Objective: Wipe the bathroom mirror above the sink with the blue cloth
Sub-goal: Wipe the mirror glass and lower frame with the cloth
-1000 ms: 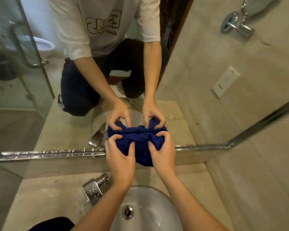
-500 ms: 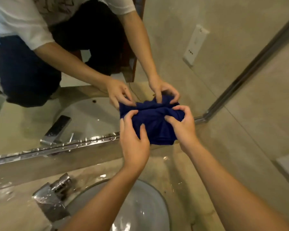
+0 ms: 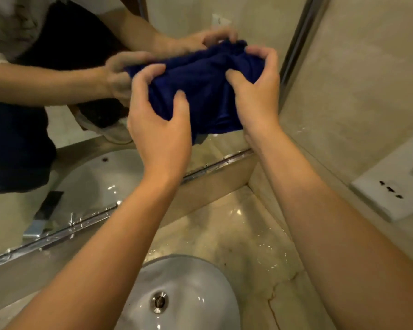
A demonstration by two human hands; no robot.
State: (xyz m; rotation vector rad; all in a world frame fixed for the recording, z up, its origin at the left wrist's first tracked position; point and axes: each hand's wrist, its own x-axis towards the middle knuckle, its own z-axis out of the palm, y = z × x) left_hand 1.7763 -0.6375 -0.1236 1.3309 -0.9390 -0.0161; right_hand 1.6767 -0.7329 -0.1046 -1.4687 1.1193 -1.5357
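Hands meet at the bathroom mirror (image 3: 93,167), both holding the blue cloth (image 3: 200,91) bunched up against the glass, well above the sink (image 3: 188,277). The left hand (image 3: 159,125) grips the cloth's left part, its fingers (image 3: 148,75) curled over the top edge and its thumb pressing into the fabric from the front. The right hand (image 3: 258,91) grips the right part, fingers hooked over the upper right corner and thumb dug into the folds. The cloth hangs crumpled between the two hands, its lower edge just above the mirror's metal bottom frame (image 3: 212,165).

Below the mirror, the marble counter (image 3: 236,234) shines with patches of water. The sink sits in the counter, nearest the camera, with a metal drain (image 3: 159,301) at its middle. To the right of the mirror, on the tiled side wall, is a white wall socket (image 3: 396,184). The glass reflects both hands, the cloth and the basin.
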